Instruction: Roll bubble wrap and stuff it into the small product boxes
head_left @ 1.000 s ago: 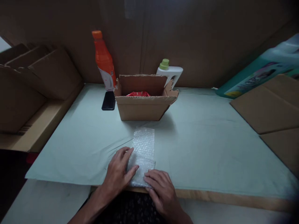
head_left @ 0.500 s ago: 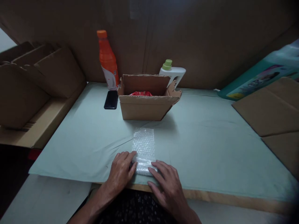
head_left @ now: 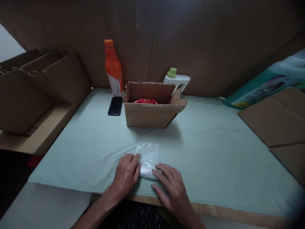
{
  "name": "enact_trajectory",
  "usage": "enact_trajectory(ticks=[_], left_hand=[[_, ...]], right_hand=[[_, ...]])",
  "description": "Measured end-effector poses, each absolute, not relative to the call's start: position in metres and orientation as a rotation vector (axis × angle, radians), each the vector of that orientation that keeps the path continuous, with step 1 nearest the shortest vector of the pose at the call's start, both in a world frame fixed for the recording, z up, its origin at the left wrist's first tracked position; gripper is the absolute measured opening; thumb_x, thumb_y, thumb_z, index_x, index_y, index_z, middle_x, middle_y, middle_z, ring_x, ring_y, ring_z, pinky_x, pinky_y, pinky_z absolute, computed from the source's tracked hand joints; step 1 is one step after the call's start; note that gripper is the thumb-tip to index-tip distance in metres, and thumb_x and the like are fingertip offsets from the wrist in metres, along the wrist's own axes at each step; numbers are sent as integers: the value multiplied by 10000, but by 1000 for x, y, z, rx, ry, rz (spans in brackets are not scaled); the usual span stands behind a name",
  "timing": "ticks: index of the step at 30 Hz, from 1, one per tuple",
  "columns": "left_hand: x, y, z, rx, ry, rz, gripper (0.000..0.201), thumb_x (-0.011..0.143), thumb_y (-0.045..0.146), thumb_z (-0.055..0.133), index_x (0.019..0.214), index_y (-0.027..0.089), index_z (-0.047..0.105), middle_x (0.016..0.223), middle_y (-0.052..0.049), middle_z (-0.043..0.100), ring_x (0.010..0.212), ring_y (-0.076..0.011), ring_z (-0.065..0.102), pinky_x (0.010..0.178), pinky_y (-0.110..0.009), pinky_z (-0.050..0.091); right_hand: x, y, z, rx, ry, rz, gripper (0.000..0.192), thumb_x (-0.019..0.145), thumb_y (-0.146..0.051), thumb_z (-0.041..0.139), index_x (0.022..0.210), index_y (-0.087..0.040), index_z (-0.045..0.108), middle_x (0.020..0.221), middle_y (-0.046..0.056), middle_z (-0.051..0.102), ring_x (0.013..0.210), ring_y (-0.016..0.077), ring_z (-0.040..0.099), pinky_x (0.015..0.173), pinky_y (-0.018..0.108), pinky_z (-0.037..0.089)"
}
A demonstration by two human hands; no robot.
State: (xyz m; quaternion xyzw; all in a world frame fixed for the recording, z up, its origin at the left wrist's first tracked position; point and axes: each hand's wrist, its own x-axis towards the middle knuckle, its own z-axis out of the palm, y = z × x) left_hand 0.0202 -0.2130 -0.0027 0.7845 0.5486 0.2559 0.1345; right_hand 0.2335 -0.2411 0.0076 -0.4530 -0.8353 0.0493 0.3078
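Observation:
A strip of clear bubble wrap [head_left: 148, 156] lies on the cloth close to the front edge. Its near end is folded over into a thicker, shiny bundle; whether something is inside I cannot make out. My left hand [head_left: 127, 173] is closed on the left edge of the bundle, fingers together and thumb tucked alongside. At the right end, my right hand [head_left: 170, 186] rests its fingertips on the bundle, fingers apart and thumb off the wrap. Beyond the strip stands an open cardboard box [head_left: 146, 117] with a red packet [head_left: 145, 101] partly visible inside.
Behind the box stand an orange bottle [head_left: 113, 71] and a white jug [head_left: 182, 79] with a green cap. A phone [head_left: 115, 106] lies left of the box. Cardboard boxes [head_left: 64, 76] fill the left; a cardboard flap [head_left: 274, 121] and green container [head_left: 257, 86] are right.
The flat part of the bubble wrap has become shorter as its near end is folded further over. Both hands stay at its sides. The whole view has shifted slightly.

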Motion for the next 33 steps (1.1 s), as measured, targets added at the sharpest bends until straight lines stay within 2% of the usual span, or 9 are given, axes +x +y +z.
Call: enact_trajectory(ticks=[4, 6, 8, 12, 16, 21, 27, 31, 33], left_hand=[[13, -222, 2, 2306, 1370, 868, 406, 921, 248, 582, 1319, 181, 542, 1258, -137, 610, 1140, -285, 559, 961, -460, 488], [9, -229, 7, 2282, 1258, 850, 429, 926, 234, 577, 1350, 194, 518, 1225, -114, 632, 1120, -265, 560, 976, -453, 478], [6, -231, 9, 2212, 1260, 850, 418, 944, 192, 532, 1361, 193, 509, 1088, -86, 675, 1011, -235, 585, 908, -413, 499], [11, -214, 2, 2192, 1426, 889, 335, 962, 233, 510, 1283, 158, 574, 915, -77, 691, 864, -232, 595, 783, -385, 511], [17, -193, -6, 2252, 1633, 800, 303, 956, 287, 548, 1225, 164, 613, 985, -95, 698, 911, -258, 610, 839, -429, 509], [11, -192, -6, 2151, 1624, 831, 334, 935, 285, 548, 1244, 169, 594, 1086, -106, 684, 1007, -262, 616, 907, -445, 508], [6, -181, 12, 2137, 1560, 551, 603, 803, 285, 628, 1368, 114, 506, 1174, -141, 662, 1078, -288, 594, 950, -436, 497], [14, -162, 23, 2198, 1524, 330, 325, 780, 299, 649, 1072, 160, 680, 918, -101, 699, 890, -286, 625, 829, -421, 512], [16, -158, 26, 2208, 1512, 311, 184, 771, 285, 658, 912, 174, 697, 814, -84, 681, 839, -283, 620, 800, -418, 505]], right_hand=[[231, -239, 5, -1214, -2208, 189, 256, 953, -163, 547, 1185, -218, 639, 1142, 92, 732, 1079, 263, 657, 883, 449, 517], [231, -236, 6, -1219, -2134, 305, 250, 964, -175, 550, 1195, -230, 628, 1062, 68, 747, 991, 228, 679, 845, 409, 536], [232, -234, 7, -1231, -2085, 438, 241, 977, -217, 559, 1209, -246, 619, 1015, 49, 747, 924, 203, 685, 796, 366, 552], [231, -228, 8, -1284, -2054, 368, 302, 991, -312, 555, 1283, -241, 580, 1142, 89, 719, 1036, 240, 665, 847, 401, 543], [225, -221, 1, -1343, -2146, 179, 365, 967, -331, 579, 1316, -226, 588, 1261, 130, 670, 1139, 300, 618, 914, 476, 499], [221, -212, -8, -1364, -2224, 208, 312, 960, -276, 580, 1262, -224, 642, 1262, 120, 678, 1154, 284, 611, 931, 475, 496], [228, -204, -9, -1240, -2283, 255, 284, 962, -257, 593, 1239, -233, 651, 1269, 107, 684, 1147, 270, 620, 927, 464, 495], [227, -203, -9, -1235, -2285, 300, 299, 949, -245, 606, 1245, -234, 650, 1270, 110, 684, 1156, 275, 621, 931, 480, 507], [228, -204, -9, -1250, -2263, 343, 329, 937, -236, 614, 1264, -239, 644, 1293, 114, 673, 1169, 279, 620, 950, 492, 513]])
